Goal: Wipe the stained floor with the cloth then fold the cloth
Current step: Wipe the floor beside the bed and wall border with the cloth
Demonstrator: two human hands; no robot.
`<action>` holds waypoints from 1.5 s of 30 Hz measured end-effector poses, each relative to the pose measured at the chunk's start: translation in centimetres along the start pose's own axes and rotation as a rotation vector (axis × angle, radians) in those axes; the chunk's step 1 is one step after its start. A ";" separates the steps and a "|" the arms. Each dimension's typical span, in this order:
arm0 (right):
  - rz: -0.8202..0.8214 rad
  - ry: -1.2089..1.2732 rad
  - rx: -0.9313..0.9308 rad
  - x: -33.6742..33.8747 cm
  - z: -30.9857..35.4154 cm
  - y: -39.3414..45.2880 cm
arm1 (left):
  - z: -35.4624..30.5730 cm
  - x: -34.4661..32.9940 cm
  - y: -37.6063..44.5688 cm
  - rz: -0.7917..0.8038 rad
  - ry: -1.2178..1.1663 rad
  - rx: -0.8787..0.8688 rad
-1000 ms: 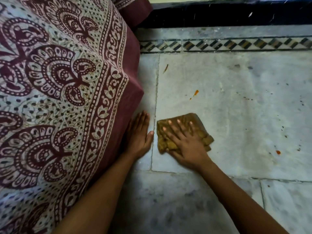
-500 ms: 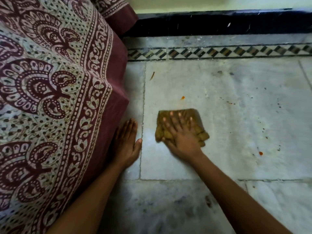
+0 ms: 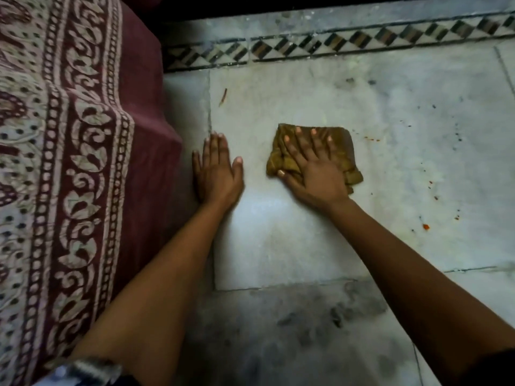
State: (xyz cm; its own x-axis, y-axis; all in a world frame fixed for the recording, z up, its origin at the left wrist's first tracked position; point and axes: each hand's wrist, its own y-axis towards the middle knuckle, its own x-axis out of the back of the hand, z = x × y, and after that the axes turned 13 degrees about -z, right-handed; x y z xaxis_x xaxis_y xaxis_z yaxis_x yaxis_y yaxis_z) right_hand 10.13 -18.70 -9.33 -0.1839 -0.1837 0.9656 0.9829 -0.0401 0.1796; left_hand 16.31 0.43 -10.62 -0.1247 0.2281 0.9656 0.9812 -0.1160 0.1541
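A crumpled mustard-brown cloth (image 3: pixel 345 147) lies on the pale marble floor (image 3: pixel 278 246). My right hand (image 3: pixel 315 174) presses flat on it, fingers spread, thumb at the cloth's left edge. My left hand (image 3: pixel 217 174) rests flat on the floor to the left, apart from the cloth. An orange streak (image 3: pixel 223 97) lies beyond my left hand. Small orange specks (image 3: pixel 367 139) sit just right of the cloth, and a brighter orange spot (image 3: pixel 425 226) lies further right.
A maroon and cream patterned bedspread (image 3: pixel 69 162) hangs down along the left, right next to my left hand. A dark diamond-pattern border strip (image 3: pixel 334 45) runs along the far side. Grey smudges (image 3: pixel 320 316) mark the near tile.
My right hand has pushed the cloth forward and to the right, away from my left hand. The small orange spot that lay ahead of the cloth no longer shows. The camera has tilted.
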 end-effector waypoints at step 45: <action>-0.020 -0.001 -0.181 1.2 -3.7 -4.1 | -0.3 0.5 -0.3 0.064 0.029 -0.036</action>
State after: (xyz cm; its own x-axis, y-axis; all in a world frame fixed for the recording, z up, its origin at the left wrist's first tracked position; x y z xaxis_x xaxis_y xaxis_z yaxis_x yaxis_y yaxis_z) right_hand 5.87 -22.40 -9.61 -0.2035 -0.1803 0.9623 0.9620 -0.2195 0.1623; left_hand 15.90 0.24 -10.14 -0.0667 0.1910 0.9793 0.9814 -0.1645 0.0989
